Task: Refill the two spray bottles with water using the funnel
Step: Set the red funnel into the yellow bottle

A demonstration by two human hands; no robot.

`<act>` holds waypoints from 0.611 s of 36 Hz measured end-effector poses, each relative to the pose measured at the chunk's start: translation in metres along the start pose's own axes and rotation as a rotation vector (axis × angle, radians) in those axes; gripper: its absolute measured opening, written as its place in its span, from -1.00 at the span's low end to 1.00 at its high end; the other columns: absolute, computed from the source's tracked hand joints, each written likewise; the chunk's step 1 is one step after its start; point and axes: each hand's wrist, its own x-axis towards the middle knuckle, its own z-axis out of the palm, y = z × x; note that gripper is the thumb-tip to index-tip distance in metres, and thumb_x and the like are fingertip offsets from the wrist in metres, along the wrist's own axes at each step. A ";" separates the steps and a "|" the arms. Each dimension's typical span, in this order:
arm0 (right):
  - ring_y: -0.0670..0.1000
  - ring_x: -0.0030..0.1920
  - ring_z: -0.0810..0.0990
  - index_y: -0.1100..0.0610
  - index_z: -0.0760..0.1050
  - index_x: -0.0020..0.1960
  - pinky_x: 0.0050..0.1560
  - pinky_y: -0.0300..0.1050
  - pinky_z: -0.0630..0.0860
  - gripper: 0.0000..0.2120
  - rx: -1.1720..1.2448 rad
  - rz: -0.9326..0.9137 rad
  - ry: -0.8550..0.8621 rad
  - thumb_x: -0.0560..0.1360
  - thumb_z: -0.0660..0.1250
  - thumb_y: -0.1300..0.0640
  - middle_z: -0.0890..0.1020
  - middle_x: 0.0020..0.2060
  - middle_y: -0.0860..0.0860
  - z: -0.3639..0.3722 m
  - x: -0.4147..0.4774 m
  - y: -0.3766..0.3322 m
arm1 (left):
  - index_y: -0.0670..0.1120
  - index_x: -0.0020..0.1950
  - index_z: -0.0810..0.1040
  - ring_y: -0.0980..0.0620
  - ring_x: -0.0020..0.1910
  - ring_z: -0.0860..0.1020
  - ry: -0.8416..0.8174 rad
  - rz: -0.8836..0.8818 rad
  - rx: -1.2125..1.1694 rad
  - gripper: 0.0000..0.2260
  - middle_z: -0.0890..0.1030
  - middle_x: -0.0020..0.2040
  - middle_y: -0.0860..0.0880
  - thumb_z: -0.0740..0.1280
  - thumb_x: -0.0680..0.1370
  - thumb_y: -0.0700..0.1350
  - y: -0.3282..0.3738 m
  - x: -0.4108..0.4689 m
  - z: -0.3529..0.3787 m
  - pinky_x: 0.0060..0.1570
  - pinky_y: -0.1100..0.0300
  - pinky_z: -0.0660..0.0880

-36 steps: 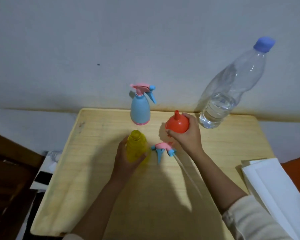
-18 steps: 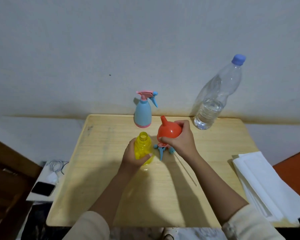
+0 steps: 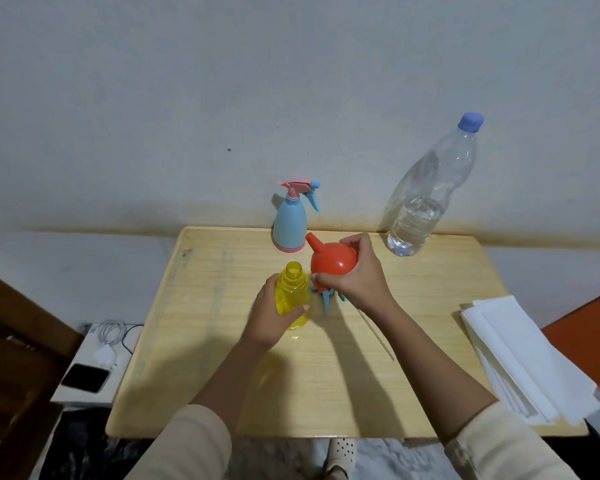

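At the centre of the wooden table (image 3: pixel 222 375), the uncapped yellow spray bottle (image 3: pixel 291 296) stands upright with the left hand (image 3: pixel 271 317) curled around its body. Just beside its open neck, the right hand (image 3: pixel 357 275) grips the orange funnel (image 3: pixel 331 259) by the bowl, spout angled up and to the left. A detached trigger head (image 3: pixel 326 299) lies beneath that hand. The blue spray bottle (image 3: pixel 290 223), trigger fitted, stands at the far edge. The capped, part-filled water bottle (image 3: pixel 426 199) stands to its right. White sheets (image 3: pixel 520 358) lie at the right edge.

The left sleeve (image 3: pixel 187 445) and right sleeve (image 3: pixel 499 445) are loose, cream-coloured fabric, stopping well short of the wrists. The left hand (image 3: pixel 269 315) and right hand (image 3: pixel 359 277) are bare. One foot wears a pale perforated clog (image 3: pixel 340 455).
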 end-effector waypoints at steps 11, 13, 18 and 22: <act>-0.03 0.15 0.45 -0.02 0.25 0.38 0.07 -0.24 0.42 -0.29 -0.049 -0.124 -0.042 0.33 0.45 -0.15 0.46 0.09 -0.07 -0.005 0.005 -0.010 | 0.15 0.31 0.32 0.08 0.16 0.50 -0.015 -0.022 0.021 -0.39 0.51 0.19 0.09 0.49 0.33 0.14 -0.004 0.002 -0.001 0.16 -0.05 0.50; -0.02 0.21 0.38 -0.08 0.18 0.44 0.15 -0.18 0.39 -0.28 -0.142 -0.173 -0.097 0.36 0.32 -0.25 0.43 0.18 -0.05 -0.002 0.007 -0.011 | 0.15 0.30 0.32 0.08 0.16 0.50 -0.012 -0.021 0.030 -0.37 0.51 0.19 0.09 0.48 0.31 0.17 -0.005 0.003 -0.001 0.16 -0.06 0.50; 0.02 0.27 0.29 -0.13 0.13 0.48 0.31 0.01 0.25 -0.33 -0.438 -0.313 -0.171 0.44 0.24 -0.28 0.37 0.26 0.01 0.004 0.015 -0.023 | 0.12 0.35 0.32 0.10 0.19 0.48 -0.003 0.006 0.026 -0.37 0.50 0.21 0.09 0.49 0.34 0.11 -0.007 0.004 0.000 0.21 -0.02 0.47; 0.05 0.25 0.31 -0.11 0.16 0.47 0.28 0.03 0.32 -0.33 -0.565 -0.418 -0.206 0.44 0.19 -0.32 0.36 0.27 0.02 0.013 0.019 -0.031 | 0.05 0.42 0.29 0.07 0.25 0.43 0.035 -0.017 0.076 -0.31 0.43 0.23 0.03 0.49 0.37 0.08 -0.009 0.005 0.003 0.26 0.01 0.42</act>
